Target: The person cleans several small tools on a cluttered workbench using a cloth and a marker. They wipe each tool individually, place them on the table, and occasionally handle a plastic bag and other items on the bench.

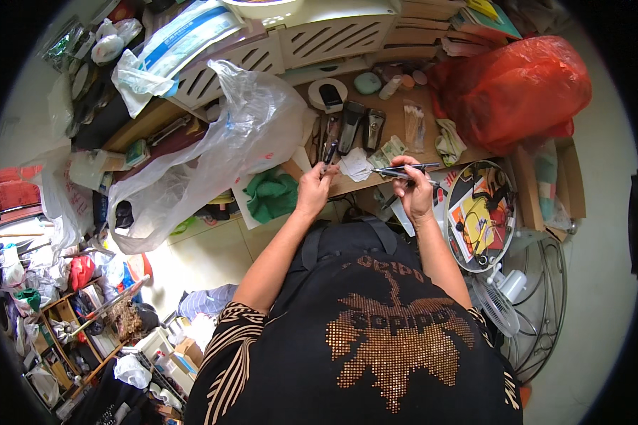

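The pens (429,166) are dark, one bag (517,92) red, one cloth (271,195) green, the shirt (397,347) gold-dotted black.

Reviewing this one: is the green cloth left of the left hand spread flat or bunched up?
Bunched up: the green cloth lies in a rumpled heap, with deep folds, beside the left hand.

The head-worn fisheye looks steeply down, at close range, over the hands (314,190) and table (395,115).
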{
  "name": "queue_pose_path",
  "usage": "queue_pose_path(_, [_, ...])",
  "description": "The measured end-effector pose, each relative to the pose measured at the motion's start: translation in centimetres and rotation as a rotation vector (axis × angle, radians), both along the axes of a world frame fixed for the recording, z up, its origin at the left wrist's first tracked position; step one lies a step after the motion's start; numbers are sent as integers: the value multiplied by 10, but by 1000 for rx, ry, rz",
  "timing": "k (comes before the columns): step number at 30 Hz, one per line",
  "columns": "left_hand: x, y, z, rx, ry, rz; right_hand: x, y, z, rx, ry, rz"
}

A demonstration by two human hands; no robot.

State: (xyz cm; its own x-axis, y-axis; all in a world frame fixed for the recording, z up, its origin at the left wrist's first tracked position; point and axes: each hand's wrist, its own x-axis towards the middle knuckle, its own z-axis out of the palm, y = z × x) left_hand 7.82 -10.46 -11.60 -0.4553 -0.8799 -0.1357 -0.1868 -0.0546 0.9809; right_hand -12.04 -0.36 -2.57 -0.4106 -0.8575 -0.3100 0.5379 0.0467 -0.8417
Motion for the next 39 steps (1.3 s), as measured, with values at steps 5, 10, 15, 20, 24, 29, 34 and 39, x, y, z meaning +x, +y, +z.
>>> queue_pose_path(5, [1,7,-5,21,20,-17,0,0,-5,-30,-114,-48])
queue_pose_path(10, [2,7,-8,72,-1,-15,0,2,-10,19,-51,62])
queue_pose_path(15, [0,5,-9,110,17,-14,6,1,-20,123,103,74])
queue_pose_path(20, [-9,7,-15,352,187,-30,17,-5,-42,171,398,15])
queue_pose_path(24, [-23,3,-27,242,205,-97,19,-10,-53,246,745,65])
queue_pose_path(29, [-27,-2,-33,271,26,-133,24,-16,-56,298,1242,118])
queue_pose_path(34, [-22,-4,-29,375,49,-204,28,-19,-58,314,1380,154])
queue_pose_path(39, [-24,-2,-37,407,176,-147,30,-22,-67,326,1405,209])
